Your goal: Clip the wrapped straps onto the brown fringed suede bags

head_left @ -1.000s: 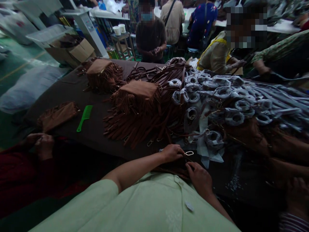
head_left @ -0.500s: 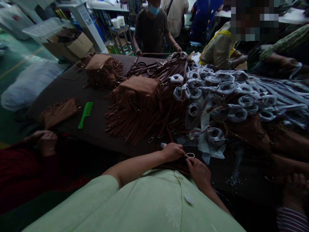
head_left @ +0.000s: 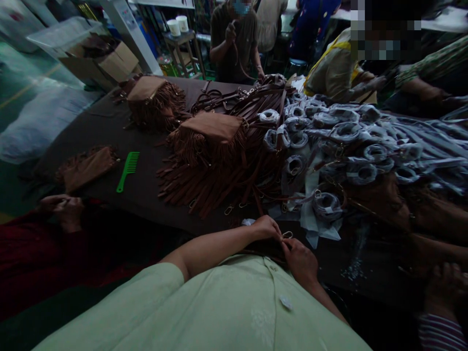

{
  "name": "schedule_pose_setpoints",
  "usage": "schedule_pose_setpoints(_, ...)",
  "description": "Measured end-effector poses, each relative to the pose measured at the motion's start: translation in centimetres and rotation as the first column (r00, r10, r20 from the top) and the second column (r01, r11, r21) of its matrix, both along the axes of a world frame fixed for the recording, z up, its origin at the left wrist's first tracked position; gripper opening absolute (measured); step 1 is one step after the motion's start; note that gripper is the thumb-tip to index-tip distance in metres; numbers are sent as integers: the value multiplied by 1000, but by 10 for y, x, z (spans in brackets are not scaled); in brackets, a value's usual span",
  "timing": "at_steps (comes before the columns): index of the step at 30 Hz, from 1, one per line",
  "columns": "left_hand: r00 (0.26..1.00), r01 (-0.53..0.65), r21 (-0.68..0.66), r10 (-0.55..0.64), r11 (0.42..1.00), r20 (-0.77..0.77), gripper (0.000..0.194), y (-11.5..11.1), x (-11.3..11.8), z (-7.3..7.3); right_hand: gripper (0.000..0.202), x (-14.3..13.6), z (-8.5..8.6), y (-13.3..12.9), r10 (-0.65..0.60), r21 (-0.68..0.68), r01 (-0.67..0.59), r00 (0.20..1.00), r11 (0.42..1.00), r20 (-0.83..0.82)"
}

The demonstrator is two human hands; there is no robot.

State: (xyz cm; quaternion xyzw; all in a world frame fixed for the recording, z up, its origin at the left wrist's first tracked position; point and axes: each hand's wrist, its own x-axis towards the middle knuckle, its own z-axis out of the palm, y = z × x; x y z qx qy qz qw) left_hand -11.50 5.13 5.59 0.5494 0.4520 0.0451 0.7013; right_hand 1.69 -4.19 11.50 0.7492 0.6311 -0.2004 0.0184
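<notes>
My left hand (head_left: 267, 228) is closed, its thumb and fingertips pinched at the near end of an oval metal clasp (head_left: 288, 234) in front of my shirt. From the other side, my right hand (head_left: 302, 259) pinches at the same spot, the fingertips of both hands touching. What the clasp is attached to is mostly hidden; dark brown material shows beneath my hands. Just beyond them lie a strap end with a metal clasp (head_left: 228, 209) and a piece of clear plastic (head_left: 248, 222).
Brown fringed bags (head_left: 212, 127) and a heap of brown straps sit mid-table. Coiled straps in plastic (head_left: 343, 130) spread to the right. A green comb (head_left: 128, 171) lies at left. Co-workers' hands (head_left: 69, 209) are at both sides, and more people stand or sit across the table.
My fingertips have come closer together, and the clasp has tilted so its loop looks narrower. Across the table, a person has raised one hand with a strap.
</notes>
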Motion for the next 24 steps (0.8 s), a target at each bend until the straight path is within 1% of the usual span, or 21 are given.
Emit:
schedule_pose_setpoints(2, 998, -58, -116, 59, 992, 9, 23, 2, 4, -1, 21, 3, -4, -2, 3, 37, -1, 999, 999, -51)
schedule_pose_setpoints(3, 996, -84, -160, 88, 984, 20, 22, 3, 5, 0, 21, 4, -6, -3, -9, 79, 16, 996, 997, -89)
schedule_pose_setpoints(5, 990, -125, -187, 135, 974, 37, 21, 3, 5, 3, 26, 6, -8, -7, -36, 204, 74, 982, 976, -184)
schedule_pose_setpoints(6, 989, -138, -166, 145, 976, 29, 21, 3, 4, 5, 31, 7, -8, -8, -37, 264, 99, 972, 959, -232)
schedule_pose_setpoints(7, 990, -134, -113, 137, 984, 15, 21, 1, 4, 8, 33, 7, -7, -10, -18, 308, 107, 961, 945, -277)
schedule_pose_setpoints(8, 993, -118, -20, 119, 993, 1, 21, -1, 3, 11, 32, 8, -6, -11, 19, 326, 90, 948, 941, -317)
schedule_pose_setpoints(9, 996, -89, 107, 90, 990, -7, 19, -4, 2, 14, 28, 8, -4, -13, 66, 317, 54, 933, 947, -355)
schedule_pose_setpoints(10, 999, -51, 246, 53, 968, -4, 18, -8, 2, 17, 24, 10, -2, -14, 106, 285, 12, 913, 959, -395)
schedule_pose_setpoints(11, 1000, -16, 370, 12, 929, 11, 16, -12, 2, 19, 21, 12, -1, -14, 124, 238, -18, 890, 971, -439)
schedule_pose_setpoints(12, 999, 4, 459, -24, 889, 37, 15, -15, 3, 21, 18, 14, 1, -14, 110, 181, -22, 864, 983, -491)
schedule_pose_setpoints(13, 996, 6, 499, -47, 867, 70, 15, -18, 3, 21, 17, 18, 3, -14, 57, 109, 5, 832, 994, -551)
schedule_pose_setpoints(14, 992, -6, 490, -56, 872, 112, 15, -21, 4, 21, 18, 22, 6, -14, -31, 21, 55, 787, 998, -616)
schedule_pose_setpoints(15, 986, -29, 440, -47, 898, 161, 15, -22, 6, 20, 21, 26, 9, -13, -138, -79, 115, 723, 990, -677)
schedule_pose_setpoints(17, 965, -102, 272, 29, 957, 262, 14, -21, 8, 16, 30, 34, 17, -11, -344, -282, 198, 547, 939, -763)
schedule_pose_setpoints(19, 933, -162, 83, 125, 983, 339, 13, -19, 11, 13, 37, 40, 28, -8, -472, -414, 230, 350, 881, -809)
schedule_pose_setpoints(20, 916, -183, -2, 171, 983, 362, 12, -18, 12, 13, 37, 42, 33, -6, -496, -441, 244, 252, 863, -831)
schedule_pose_setpoints(22, 890, -213, -135, 249, 968, 382, 12, -16, 14, 13, 36, 42, 41, -2, -481, -446, 265, 86, 855, -872)
schedule_pose_setpoints(23, 882, -227, -181, 280, 957, 380, 12, -16, 15, 14, 35, 41, 44, -1, -455, -426, 286, 38, 858, -890)
schedule_pose_setpoints(24, 876, -239, -214, 305, 947, 373, 12, -15, 15, 14, 35, 40, 44, 0, -427, -397, 313, 31, 863, -904)
